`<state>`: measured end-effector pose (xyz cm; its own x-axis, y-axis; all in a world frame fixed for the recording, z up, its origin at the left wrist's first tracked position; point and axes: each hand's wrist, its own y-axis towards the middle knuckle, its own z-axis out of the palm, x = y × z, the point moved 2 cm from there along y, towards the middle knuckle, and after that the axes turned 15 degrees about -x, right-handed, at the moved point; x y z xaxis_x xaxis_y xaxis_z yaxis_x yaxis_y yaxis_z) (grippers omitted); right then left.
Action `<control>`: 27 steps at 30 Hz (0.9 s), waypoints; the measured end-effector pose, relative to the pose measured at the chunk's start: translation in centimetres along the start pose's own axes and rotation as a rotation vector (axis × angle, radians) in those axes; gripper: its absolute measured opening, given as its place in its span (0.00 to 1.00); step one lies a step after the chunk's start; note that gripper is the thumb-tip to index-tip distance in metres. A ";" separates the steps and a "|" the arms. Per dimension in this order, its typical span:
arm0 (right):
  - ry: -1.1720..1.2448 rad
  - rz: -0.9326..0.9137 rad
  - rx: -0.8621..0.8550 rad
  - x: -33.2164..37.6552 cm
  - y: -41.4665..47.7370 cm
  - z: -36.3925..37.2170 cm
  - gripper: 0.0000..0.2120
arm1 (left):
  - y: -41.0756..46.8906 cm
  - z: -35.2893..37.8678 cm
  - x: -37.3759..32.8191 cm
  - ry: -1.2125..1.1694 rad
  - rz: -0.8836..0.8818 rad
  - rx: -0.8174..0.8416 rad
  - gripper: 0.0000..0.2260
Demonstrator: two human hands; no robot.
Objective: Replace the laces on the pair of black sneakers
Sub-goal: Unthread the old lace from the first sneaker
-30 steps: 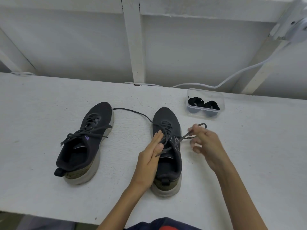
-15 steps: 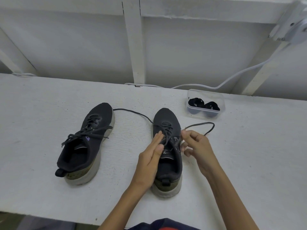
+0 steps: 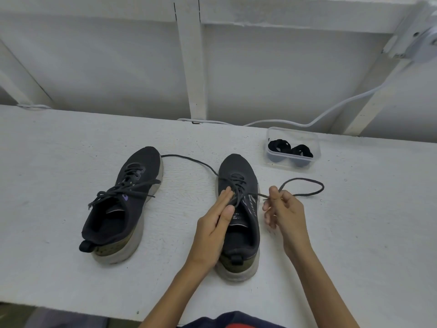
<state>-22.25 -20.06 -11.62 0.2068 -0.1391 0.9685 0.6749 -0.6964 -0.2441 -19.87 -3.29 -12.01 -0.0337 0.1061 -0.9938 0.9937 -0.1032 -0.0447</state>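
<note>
Pinching the lace (image 3: 303, 178) between thumb and forefinger, the right hand (image 3: 285, 209) holds it just right of the right shoe (image 3: 237, 166), its other fingers loosely curled. From the pinch the lace runs left, taut, into the shoe's upper eyelets. To the right it forms a loop that lies on the table (image 3: 71, 150) and ends near the hand. The left hand (image 3: 211, 230) lies flat against the left side of the same shoe. Its fingers are straight and together, their tips on the crossed lacing by the tongue, and it grips nothing. The lace's other end leaves the shoe's left side and curves across the table to the toe of the left shoe (image 3: 139, 166). That shoe stands well left of the hands, toe far, its lacing loose with ends hanging over both sides. Both shoes sit upright on their soles. At the far right a clear box (image 3: 293, 134) holds two coiled black laces (image 3: 279, 146). A white cable (image 3: 331, 110) runs along the table's far edge.
</note>
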 end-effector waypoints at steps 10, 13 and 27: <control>-0.389 0.015 0.121 0.6 -0.8 -1.2 0.28 | 1.2 -1.9 -0.5 -0.091 -0.007 -0.106 0.08; -0.413 -0.046 -0.015 0.9 0.1 -2.3 0.21 | 2.0 -2.6 -0.9 -0.049 -0.019 -0.047 0.06; -0.091 -0.153 0.050 -0.7 -3.4 1.4 0.12 | 4.3 -2.7 -2.5 0.195 -0.051 0.119 0.02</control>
<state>-23.73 -16.65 -11.55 0.1607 0.0317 0.9865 0.7372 -0.6685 -0.0986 -15.20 -1.38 -9.47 -0.0511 0.3022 -0.9519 0.9711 -0.2076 -0.1181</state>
